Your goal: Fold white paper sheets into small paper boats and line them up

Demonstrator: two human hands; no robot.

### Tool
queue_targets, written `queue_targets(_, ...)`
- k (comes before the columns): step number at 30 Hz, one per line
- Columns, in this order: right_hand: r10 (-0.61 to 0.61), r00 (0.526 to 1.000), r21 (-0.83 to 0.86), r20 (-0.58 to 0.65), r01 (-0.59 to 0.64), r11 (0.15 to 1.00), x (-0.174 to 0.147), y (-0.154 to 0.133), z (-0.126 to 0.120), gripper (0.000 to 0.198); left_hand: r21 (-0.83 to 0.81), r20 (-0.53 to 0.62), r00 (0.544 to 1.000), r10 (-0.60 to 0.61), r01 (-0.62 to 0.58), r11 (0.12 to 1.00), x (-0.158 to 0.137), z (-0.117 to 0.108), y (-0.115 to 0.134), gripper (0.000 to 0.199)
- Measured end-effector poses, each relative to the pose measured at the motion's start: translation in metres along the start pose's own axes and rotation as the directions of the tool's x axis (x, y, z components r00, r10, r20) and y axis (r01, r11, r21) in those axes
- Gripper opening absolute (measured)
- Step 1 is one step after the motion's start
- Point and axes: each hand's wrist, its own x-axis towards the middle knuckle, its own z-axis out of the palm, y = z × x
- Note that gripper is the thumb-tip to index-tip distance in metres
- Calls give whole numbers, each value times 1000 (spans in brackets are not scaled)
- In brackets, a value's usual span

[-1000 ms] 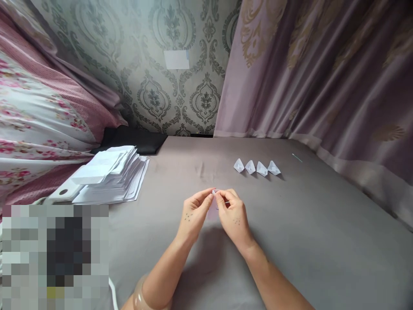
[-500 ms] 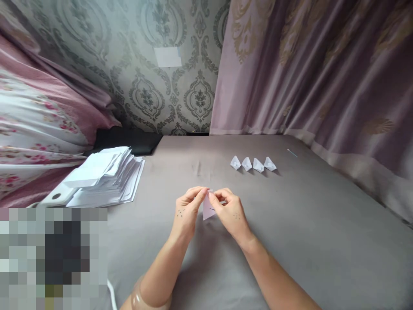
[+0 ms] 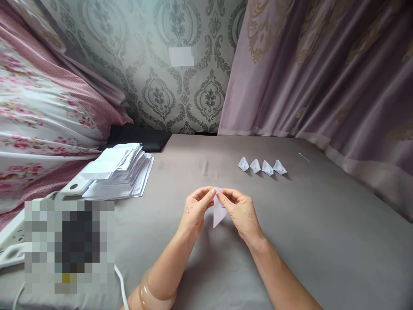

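Both hands met above the grey sheet (image 3: 322, 241). The left hand (image 3: 195, 211) and the right hand (image 3: 241, 213) each pinched the top edge of a small folded white paper (image 3: 218, 212), its point hanging down between them. At two o'clock from the hands stood four folded paper boats (image 3: 262, 166) in a row; at ten o'clock lay a stack of white paper (image 3: 119, 170).

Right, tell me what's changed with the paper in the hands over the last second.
The folded paper piece has opened out downward: it was nearly hidden between the fingertips, now a pointed white flap hangs below them. Left hand and right hand still pinch its top. The four folded pieces and the paper stack lie as before.
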Motion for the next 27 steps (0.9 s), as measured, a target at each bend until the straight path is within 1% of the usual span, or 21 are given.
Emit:
queue_targets(6, -89, 996, -75, -6, 88, 993, 0, 3, -1, 25, 12, -20, 1000, -16, 16, 1000, 0, 1, 2, 19)
queue_targets(8, -138, 990, -140, 0, 136, 981, -1, 4, 0, 23, 11, -28, 999, -20, 20, 1000, 0, 0, 2, 18)
queue_targets(10, -210, 978, -242, 10, 206, 948, -3, 5, 0, 21, 10, -39, 999, -15, 15, 1000, 0, 0, 2, 16)
queue_targets(13, -355, 934, -392, 51, 346, 853, -5, 4, 1, 22, 9, -60, 998, 0, 1, 1000, 1, 0, 2, 12)
queue_targets(16, -484, 866, -509, 125, 475, 718, -6, 5, 1, 27, 6, -86, 996, 8, -7, 1000, 1, 0, 2, 10)
queue_targets(18, -533, 826, -576, 182, 529, 623, -6, 6, 1, 32, 2, -94, 996, 6, -6, 1000, 1, 0, 2, 9)
queue_targets(21, -569, 781, -660, 258, 573, 486, -7, 8, 0, 41, -16, -65, 998, -8, 7, 1000, 1, -2, 2, 11)
queue_targets(23, -566, 770, -710, 296, 573, 409, -9, 8, 0, 45, -32, -33, 999, -27, 26, 999, 4, -4, 0, 14)
queue_targets(24, -554, 774, -730, 305, 564, 386, -10, 7, 0, 46, -41, -23, 999, -40, 39, 998, 5, -6, -1, 16)
queue_targets(25, -540, 784, -741, 306, 553, 382, -11, 6, 0, 44, -53, -14, 998, -57, 56, 997, 7, -8, -2, 17)
queue_targets(26, -524, 798, -739, 299, 540, 402, -11, 4, 0, 41, -64, -5, 997, -83, 82, 995, 8, -9, -3, 20)
queue_targets(27, -506, 816, -720, 279, 527, 452, -11, 3, 0, 37, -75, 7, 994, -112, 113, 991, 10, -10, -4, 22)
